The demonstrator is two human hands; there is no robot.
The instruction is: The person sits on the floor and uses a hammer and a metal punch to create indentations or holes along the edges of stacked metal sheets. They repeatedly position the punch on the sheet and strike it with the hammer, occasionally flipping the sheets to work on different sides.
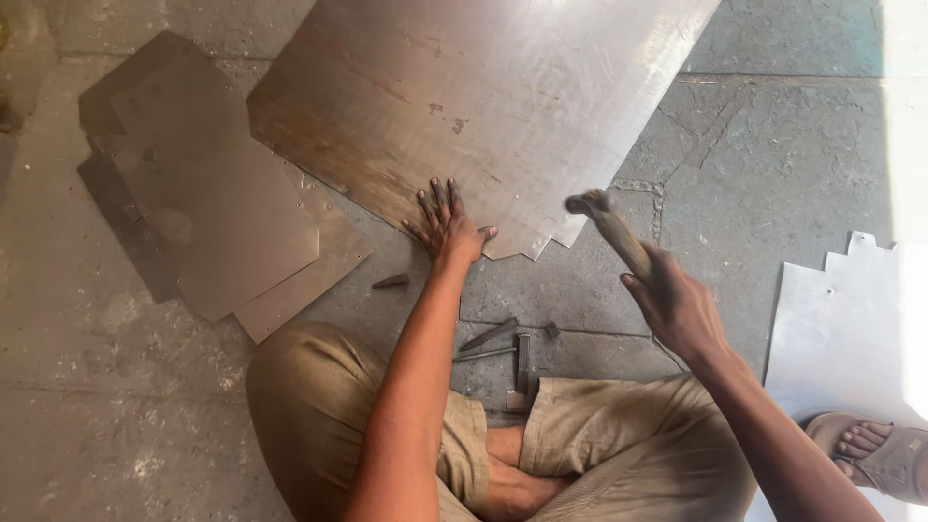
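I sit cross-legged on a stone floor. My left hand [445,224] lies flat, fingers spread, on the near edge of a large metal sheet [483,97] with a notched lower right edge. My right hand [674,302] grips the wooden handle of a hammer [611,224], raised and blurred, its head above the sheet's notched edge.
A stack of smaller metal sheets [213,193] lies at left. A small chisel [391,281] and several metal tools [512,353] rest on the floor near my knees. A pale sheet [851,329] lies at right, with another person's sandalled foot [875,449] on it.
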